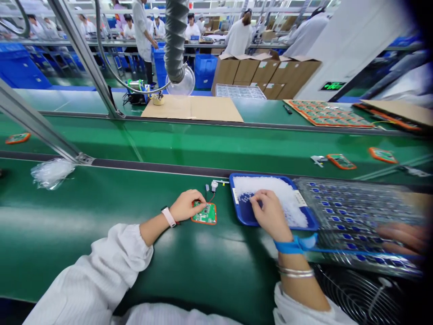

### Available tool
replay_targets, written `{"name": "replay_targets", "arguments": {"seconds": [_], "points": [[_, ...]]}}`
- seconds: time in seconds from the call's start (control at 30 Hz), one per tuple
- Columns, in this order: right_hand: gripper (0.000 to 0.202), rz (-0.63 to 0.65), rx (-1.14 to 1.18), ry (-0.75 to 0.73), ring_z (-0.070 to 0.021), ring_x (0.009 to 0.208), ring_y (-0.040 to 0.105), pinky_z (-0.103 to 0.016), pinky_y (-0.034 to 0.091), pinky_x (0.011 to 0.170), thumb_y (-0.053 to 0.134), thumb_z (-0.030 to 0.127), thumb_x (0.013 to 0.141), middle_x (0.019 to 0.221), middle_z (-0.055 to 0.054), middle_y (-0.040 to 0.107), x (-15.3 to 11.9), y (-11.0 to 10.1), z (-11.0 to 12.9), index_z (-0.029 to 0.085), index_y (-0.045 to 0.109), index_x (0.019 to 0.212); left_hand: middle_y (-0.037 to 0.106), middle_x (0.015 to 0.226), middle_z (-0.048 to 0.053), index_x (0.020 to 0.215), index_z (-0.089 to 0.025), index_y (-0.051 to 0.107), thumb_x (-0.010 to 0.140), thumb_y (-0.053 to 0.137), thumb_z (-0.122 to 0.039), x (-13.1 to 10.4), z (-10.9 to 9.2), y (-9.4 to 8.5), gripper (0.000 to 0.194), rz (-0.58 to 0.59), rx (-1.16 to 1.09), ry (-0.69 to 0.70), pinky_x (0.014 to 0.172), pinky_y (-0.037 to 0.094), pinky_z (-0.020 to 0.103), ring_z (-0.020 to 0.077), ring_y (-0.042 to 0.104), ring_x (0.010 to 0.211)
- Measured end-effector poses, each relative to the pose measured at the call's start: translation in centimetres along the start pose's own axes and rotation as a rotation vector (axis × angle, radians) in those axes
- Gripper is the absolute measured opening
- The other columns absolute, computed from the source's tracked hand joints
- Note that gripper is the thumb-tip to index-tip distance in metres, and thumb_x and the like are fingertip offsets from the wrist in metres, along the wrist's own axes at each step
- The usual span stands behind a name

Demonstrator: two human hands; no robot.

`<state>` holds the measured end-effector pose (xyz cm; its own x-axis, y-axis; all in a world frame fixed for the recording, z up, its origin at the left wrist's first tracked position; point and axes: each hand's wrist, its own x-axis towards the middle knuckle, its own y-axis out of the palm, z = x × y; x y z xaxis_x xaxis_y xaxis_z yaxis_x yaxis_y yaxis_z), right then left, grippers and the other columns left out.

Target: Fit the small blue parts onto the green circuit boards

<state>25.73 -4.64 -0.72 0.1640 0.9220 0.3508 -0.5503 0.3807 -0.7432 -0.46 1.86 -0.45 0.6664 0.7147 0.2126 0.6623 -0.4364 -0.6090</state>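
Observation:
A green circuit board (pixel 207 216) with an orange rim lies flat on the green bench. My left hand (pixel 187 206) is closed at the board's upper left edge, thumb and fingers on it. Thin wires run from the board up to a small white part (pixel 214 185). Right of it stands a blue tray (pixel 244 216) of tiny white pieces (pixel 287 194). Over this tray my right hand (pixel 271 215) is closed, thumb and index finger pinched together; whatever they hold is too small to make out. A blue strap (pixel 292 245) circles my right wrist.
A clear plastic tray (pixel 341 221) with blue parts adjoins the blue tray; another person's blurred hand (pixel 404 237) hovers over it. Crumpled clear plastic (pixel 52 173) lies left. Beyond the dark rail, orange-rimmed boards (pixel 341 161) lie on the green belt. A ribbed duct (pixel 176 40) hangs ahead.

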Motion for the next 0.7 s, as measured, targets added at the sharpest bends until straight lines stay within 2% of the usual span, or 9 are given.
{"name": "replay_targets", "arguments": {"seconds": [0.03,0.13,0.23,0.37,0.7], "points": [[0.014,-0.007,0.083,-0.034,-0.0241,0.091,0.051,-0.041,0.04,0.084,0.045,0.026,0.081,0.087,-0.01,0.052,-0.2,0.5,1.6,0.02,0.052,0.07,0.066,0.082,0.004,0.077,-0.017,0.064,0.081,0.056,-0.024,0.0,0.0,0.1,0.011,-0.025,-0.031,-0.003,0.075,0.044,0.029,0.0166,0.059,0.079],[0.016,0.09,0.304,-0.082,-0.0206,0.095,0.052,-0.036,0.041,0.085,0.044,0.027,0.086,0.095,-0.008,0.053,-1.2,2.7,6.0,0.02,0.052,0.073,0.068,0.083,0.004,0.076,-0.017,0.067,0.083,0.057,-0.026,0.1,-0.3,0.4,0.015,-0.067,-0.113,0.003,0.077,0.045,0.029,0.0163,0.06,0.08],[0.016,0.148,0.405,-0.056,-0.0195,0.093,0.052,-0.035,0.042,0.084,0.043,0.026,0.087,0.093,-0.007,0.052,-2.2,4.9,7.9,0.02,0.051,0.074,0.069,0.085,0.004,0.076,-0.017,0.068,0.081,0.059,-0.027,0.1,-0.5,0.5,0.014,-0.063,-0.13,-0.008,0.078,0.045,0.029,0.0165,0.06,0.082],[0.015,0.161,0.456,-0.054,-0.02,0.096,0.051,-0.036,0.041,0.087,0.045,0.027,0.087,0.095,-0.008,0.051,-2.5,6.3,7.4,0.019,0.053,0.077,0.069,0.081,0.002,0.072,-0.018,0.068,0.077,0.063,-0.021,0.0,-0.4,0.4,0.008,-0.041,-0.08,-0.041,0.078,0.044,0.029,0.0157,0.06,0.079],[0.014,0.208,0.459,-0.07,-0.0219,0.096,0.051,-0.04,0.041,0.086,0.046,0.025,0.085,0.096,-0.009,0.05,-2.4,6.7,6.9,0.019,0.053,0.074,0.069,0.082,0.002,0.073,-0.017,0.068,0.077,0.063,-0.018,0.1,-0.2,0.1,0.007,0.024,-0.072,-0.013,0.078,0.044,0.027,0.0143,0.061,0.079]]}}
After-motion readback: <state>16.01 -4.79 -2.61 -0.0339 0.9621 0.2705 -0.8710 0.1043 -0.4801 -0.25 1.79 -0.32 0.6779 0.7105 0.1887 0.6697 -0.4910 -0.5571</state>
